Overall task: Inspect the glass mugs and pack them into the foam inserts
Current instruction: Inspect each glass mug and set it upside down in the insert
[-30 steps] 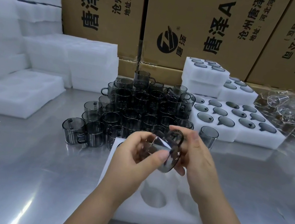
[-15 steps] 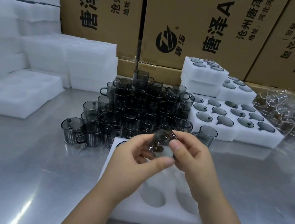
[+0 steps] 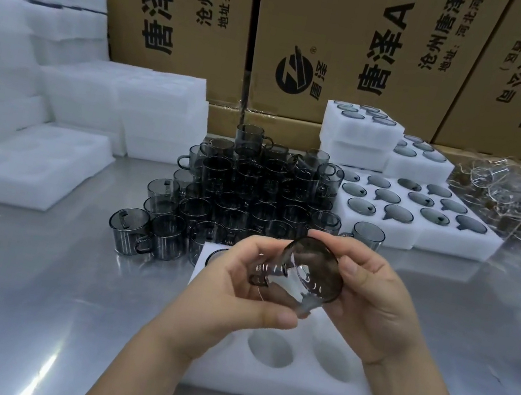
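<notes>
Grey mug (image 3: 308, 272) on its side, handle (image 3: 258, 278) leftward.

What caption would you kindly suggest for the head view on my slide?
Left hand and right hand hold a tilted grey glass mug over a foam insert, unpacked mugs piled behind.

The left hand (image 3: 227, 299) and right hand (image 3: 375, 308) sit over most of the foam insert (image 3: 280, 392) on the table (image 3: 29, 278), so its far holes are mostly hidden. The held mug (image 3: 311, 276) covers some left fingers (image 3: 253, 248). Dark mugs (image 3: 253, 189) in the pile overlap too much to count. Clear glassware (image 3: 509, 199) far right is a blurry tangle running off the edge. Print on the cardboard boxes (image 3: 349, 39) gets chopped up top.
</notes>
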